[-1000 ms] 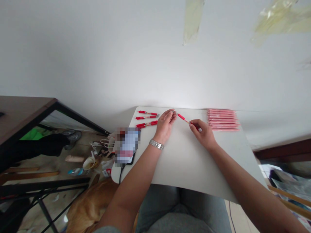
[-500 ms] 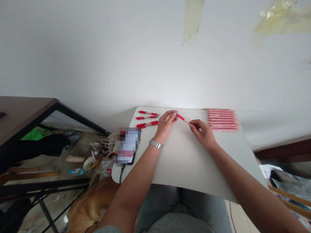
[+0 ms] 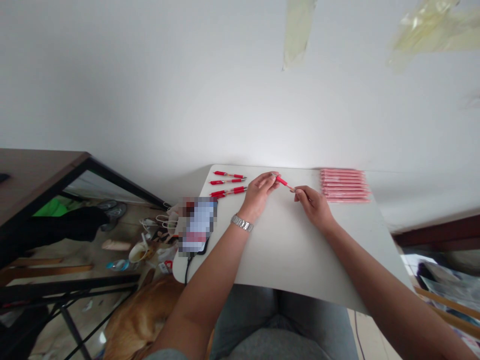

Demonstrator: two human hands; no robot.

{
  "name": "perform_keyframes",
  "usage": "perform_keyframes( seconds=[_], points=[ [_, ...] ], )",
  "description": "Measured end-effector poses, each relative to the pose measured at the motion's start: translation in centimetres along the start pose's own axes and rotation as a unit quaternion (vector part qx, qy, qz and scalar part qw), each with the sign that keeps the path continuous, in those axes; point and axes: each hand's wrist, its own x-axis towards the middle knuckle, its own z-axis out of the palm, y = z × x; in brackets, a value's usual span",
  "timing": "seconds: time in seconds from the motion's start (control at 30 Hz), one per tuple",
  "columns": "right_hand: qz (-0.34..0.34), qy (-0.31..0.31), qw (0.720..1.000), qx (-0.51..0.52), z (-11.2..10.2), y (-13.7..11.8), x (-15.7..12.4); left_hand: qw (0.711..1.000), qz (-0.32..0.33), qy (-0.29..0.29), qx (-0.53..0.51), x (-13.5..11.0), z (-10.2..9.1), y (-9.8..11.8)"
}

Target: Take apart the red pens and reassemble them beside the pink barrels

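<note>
A red pen (image 3: 284, 183) is held between both hands above the white table (image 3: 292, 250). My left hand (image 3: 260, 192) pinches its tip end, fingers closed; a metal watch sits on that wrist. My right hand (image 3: 313, 204) closes on the pen's other end. Three finished red pens (image 3: 228, 182) lie in a row left of my left hand. A row of several pink pen barrels (image 3: 344, 185) lies to the right of my right hand.
A phone (image 3: 197, 225) with a cable rests at the table's left edge. Left of the table stand a dark shelf frame (image 3: 45, 175) and floor clutter, with a tan dog (image 3: 138, 320) lying below. A white wall rises behind.
My hands have drawn closer together along the pen, so less of the red pen shows between them. The pens on the table have not moved.
</note>
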Motion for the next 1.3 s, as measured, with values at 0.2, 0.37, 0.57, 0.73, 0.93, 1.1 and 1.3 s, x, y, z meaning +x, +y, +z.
perform_keyframes(
  seconds=[0.2,0.37,0.57,0.73,0.93,1.1,1.3],
  points=[
    [0.013,-0.017,1.000,0.012,-0.2,-0.1,0.0,1.000,0.004,-0.004,0.014,-0.1,0.2,-0.1],
    [0.037,-0.034,0.998,0.025,-0.1,0.1,-0.2,0.999,0.015,0.002,0.028,-0.1,0.2,-0.1],
    [0.059,-0.033,0.997,0.028,0.0,0.5,-0.3,0.999,0.012,-0.017,0.031,-0.4,0.4,0.0],
    [0.052,-0.027,0.998,0.040,0.0,0.2,-0.3,0.997,0.041,0.000,0.059,-0.4,0.6,-0.4],
    [0.007,0.006,0.998,0.060,0.5,0.5,-0.2,0.993,0.077,0.067,0.054,0.4,0.0,-0.6],
    [-0.006,0.027,0.998,0.047,0.7,0.5,-0.2,0.992,0.070,0.105,0.006,0.7,-0.3,-0.4],
    [0.021,0.015,0.999,0.019,0.2,0.2,-0.3,0.998,0.019,0.059,-0.030,0.5,-0.2,0.0]
  ],
)
